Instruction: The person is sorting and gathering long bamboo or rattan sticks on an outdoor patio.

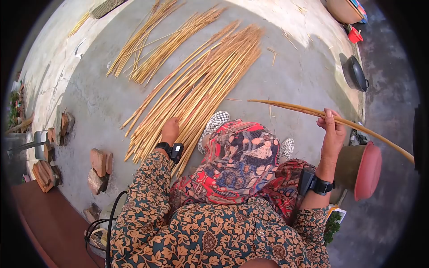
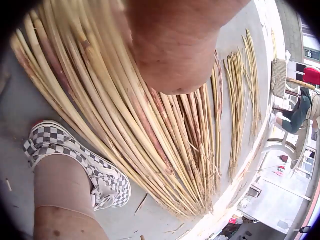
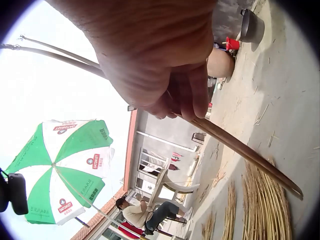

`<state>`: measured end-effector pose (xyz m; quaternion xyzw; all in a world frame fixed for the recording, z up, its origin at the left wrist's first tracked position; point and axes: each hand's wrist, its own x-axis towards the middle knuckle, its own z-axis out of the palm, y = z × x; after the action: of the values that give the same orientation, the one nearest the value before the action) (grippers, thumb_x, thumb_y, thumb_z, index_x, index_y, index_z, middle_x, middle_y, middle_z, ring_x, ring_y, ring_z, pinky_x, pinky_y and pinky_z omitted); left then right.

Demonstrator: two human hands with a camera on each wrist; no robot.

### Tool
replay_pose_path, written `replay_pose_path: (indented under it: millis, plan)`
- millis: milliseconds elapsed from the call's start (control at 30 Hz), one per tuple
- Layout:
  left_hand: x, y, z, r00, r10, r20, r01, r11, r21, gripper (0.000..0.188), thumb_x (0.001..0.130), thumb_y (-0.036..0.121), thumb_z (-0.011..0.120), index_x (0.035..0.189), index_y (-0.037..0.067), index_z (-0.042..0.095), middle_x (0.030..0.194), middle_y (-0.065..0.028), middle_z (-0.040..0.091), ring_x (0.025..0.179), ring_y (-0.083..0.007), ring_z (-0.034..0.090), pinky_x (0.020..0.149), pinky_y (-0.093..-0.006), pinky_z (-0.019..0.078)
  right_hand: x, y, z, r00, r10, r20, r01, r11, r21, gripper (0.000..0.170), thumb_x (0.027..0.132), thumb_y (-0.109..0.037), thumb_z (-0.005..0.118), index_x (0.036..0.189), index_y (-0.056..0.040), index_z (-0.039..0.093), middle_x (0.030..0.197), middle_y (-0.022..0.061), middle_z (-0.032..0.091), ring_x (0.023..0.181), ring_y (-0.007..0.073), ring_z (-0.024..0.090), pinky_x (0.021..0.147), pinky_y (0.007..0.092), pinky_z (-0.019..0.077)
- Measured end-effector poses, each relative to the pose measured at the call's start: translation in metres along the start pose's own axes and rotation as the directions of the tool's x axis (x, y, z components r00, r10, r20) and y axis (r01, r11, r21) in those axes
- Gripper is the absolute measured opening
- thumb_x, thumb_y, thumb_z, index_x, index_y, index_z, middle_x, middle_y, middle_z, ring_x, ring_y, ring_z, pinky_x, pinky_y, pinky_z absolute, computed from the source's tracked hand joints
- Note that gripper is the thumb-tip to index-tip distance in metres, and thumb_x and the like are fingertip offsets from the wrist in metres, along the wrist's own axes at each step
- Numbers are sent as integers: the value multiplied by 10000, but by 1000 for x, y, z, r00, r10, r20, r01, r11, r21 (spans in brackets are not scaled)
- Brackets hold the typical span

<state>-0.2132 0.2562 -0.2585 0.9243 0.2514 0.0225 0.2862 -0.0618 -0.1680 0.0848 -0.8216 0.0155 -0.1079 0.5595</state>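
Pinching slender stalks (image 1: 308, 110) between curled fingers (image 1: 329, 117) and thumb, the right hand (image 1: 334, 130) sits at 3 o'clock. The left hand (image 1: 170, 131), at 9 o'clock, is over a large bundle (image 1: 219, 67) lying toward 11 o'clock on the floor (image 1: 295, 67); whether it grips any, I cannot tell.

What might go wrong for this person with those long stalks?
The held stalks stick out on both sides of the right-hand fingers, so they might swing into something or slip. The checkered left shoe stands right beside the big pile; a careless step could perhaps crush or scatter it.
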Motion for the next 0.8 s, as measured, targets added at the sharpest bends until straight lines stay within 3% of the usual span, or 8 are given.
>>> replay_pose_path:
  millis: [133,233,467,600,800]
  plan:
    - [37,1,21,984,129,121,-148,975,164,205,846,95,467,985,85,617,994,-201,575,873,-372,571,754,-447,463,-1,-15,2,995,-94,21,95,991,-90,218,883,-194,601,987,-5,635,831,43,607,693,107,581,647,228,485]
    - [55,23,7,985,42,170,-73,982,175,234,814,118,530,1031,73,604,998,-184,586,874,-378,564,786,-435,464,-7,-16,3,994,-107,39,111,986,-123,189,888,-172,591,964,-4,633,832,39,595,684,105,575,648,222,476]
    - [73,1,8,981,-30,193,-8,981,196,242,786,88,548,1020,57,600,1032,-214,555,913,-379,575,786,-439,479,-21,-27,-8,1000,4,23,-1,990,-138,186,892,-165,586,971,0,620,836,35,573,695,101,563,657,225,463]
    - [55,13,11,999,33,7,-34,984,176,160,789,97,553,933,50,606,974,-183,559,871,-376,565,750,-447,481,-27,-36,-11,999,3,38,4,986,-165,180,898,-164,576,965,-1,614,831,31,568,694,94,552,658,225,452]
    - [52,19,13,998,-13,57,0,973,229,113,808,172,560,829,63,579,937,-166,565,840,-361,573,709,-454,480,-31,-40,-12,998,5,70,9,980,-200,170,902,-150,564,957,5,607,828,33,559,695,94,550,657,226,447]
